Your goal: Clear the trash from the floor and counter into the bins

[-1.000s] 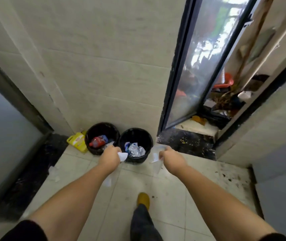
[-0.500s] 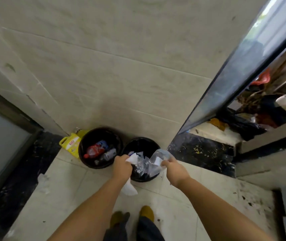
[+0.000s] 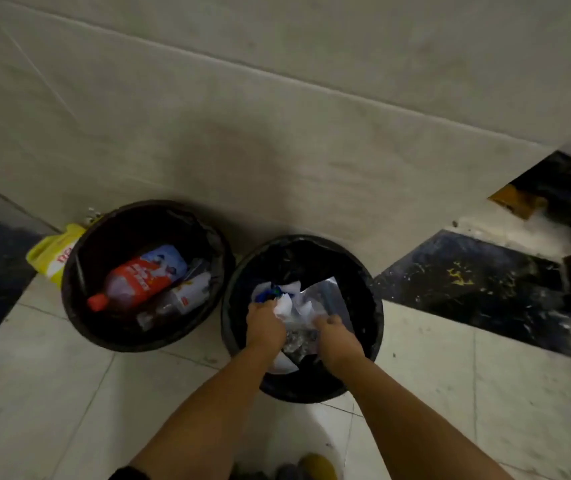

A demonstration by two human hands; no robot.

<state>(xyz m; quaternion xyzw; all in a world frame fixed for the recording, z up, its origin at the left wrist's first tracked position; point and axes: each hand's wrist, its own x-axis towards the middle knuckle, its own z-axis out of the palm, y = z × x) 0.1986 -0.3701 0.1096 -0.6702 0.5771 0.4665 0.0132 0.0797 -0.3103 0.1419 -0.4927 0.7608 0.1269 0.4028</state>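
Head view, looking down at two round black bins standing side by side against a pale tiled wall (image 3: 277, 140). Left hand (image 3: 264, 326) over the right bin (image 3: 376, 318), fingers curled around a crumpled piece of white paper (image 3: 286, 304); a further white scrap (image 3: 282, 363) showing below the wrist, inside the bin's near rim. Right hand (image 3: 337, 337) beside it over the same bin, fingers curled and pinching a clear plastic bag (image 3: 325, 296) whose upper edge spreads out above the knuckles. Between and under both hands, crumpled clear plastic and a small blue item (image 3: 268, 294), partly hidden. Left bin (image 3: 69, 299) just beside the right one, rims close but contact not discernible; inside it a plastic bottle (image 3: 138, 278) with a red label and red cap lying on its side, next to a smaller white-labelled container (image 3: 187, 294). Yellow packet (image 3: 50, 258) on the floor, wedged between the left bin and the wall. Pale floor tiles (image 3: 52, 393) in the foreground, dark speckled stone strip (image 3: 467, 278) to the right. Yellow shoe tip (image 3: 317, 465) at the bottom edge, between the forearms.
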